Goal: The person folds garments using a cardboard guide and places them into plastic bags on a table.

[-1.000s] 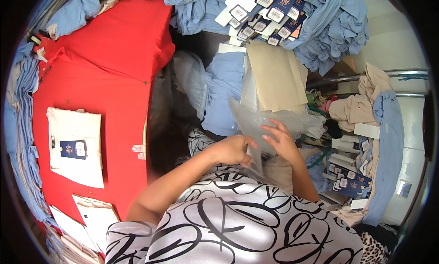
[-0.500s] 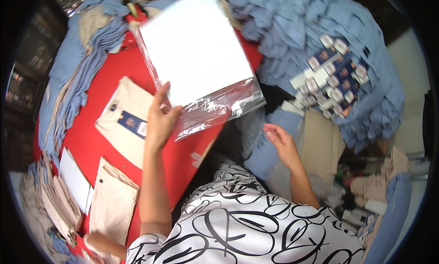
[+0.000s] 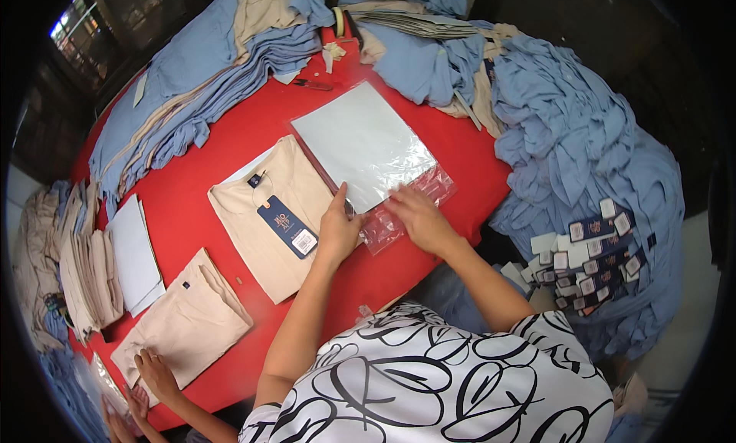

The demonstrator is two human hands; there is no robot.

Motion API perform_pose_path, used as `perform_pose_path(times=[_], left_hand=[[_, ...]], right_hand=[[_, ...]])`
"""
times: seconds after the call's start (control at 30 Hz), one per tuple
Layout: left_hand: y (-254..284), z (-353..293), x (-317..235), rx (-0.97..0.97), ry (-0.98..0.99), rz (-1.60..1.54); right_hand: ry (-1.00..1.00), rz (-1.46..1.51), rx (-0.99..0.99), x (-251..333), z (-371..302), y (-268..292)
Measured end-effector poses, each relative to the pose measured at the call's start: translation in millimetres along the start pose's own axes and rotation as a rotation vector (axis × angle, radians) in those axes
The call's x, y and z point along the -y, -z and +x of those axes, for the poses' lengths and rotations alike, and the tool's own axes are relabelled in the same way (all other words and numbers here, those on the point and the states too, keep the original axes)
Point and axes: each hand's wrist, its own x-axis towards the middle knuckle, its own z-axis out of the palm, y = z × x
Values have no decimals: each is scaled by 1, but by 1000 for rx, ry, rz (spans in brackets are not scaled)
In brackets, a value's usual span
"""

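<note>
A clear plastic bag (image 3: 441,184) with a white board (image 3: 366,140) inside lies on the red table, its bare clear end toward me. At the bag's near left corner, my left hand (image 3: 337,230) pinches the edge between thumb and fingers. My right hand (image 3: 422,222) rests on the clear end, fingers stretched out and slightly blurred. Just left of the bag sits a folded beige shirt (image 3: 284,194) with a dark blue hang tag (image 3: 285,227) on its front. Part of a white sheet shows behind its collar.
Another person's hand (image 3: 157,374) presses a second folded beige shirt (image 3: 184,316) at the lower left. White boards (image 3: 134,251) and beige stacks (image 3: 86,266) stand beyond it. Blue garments (image 3: 567,113) heap at the right, with several hang tags (image 3: 594,263) on them. Scissors (image 3: 313,84) lie farther back.
The bag with its board has come down from my raised left hand onto the table. My right hand has moved left onto the bag. Another person's hands have come farther into view.
</note>
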Motion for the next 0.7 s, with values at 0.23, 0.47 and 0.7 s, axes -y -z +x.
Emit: perform_pose_path(times=[0.23,0.47,0.7], left_hand=[[2,7,-8,0,-9,186],[7,60,-56,-73,-470,804],[-44,133,-4,55,-637,1064]], right_hand=[[-47,133,-71,-10,-25,-4],[53,193,-91,-23,-7,-1],[100,209,-90,-10,1,34]])
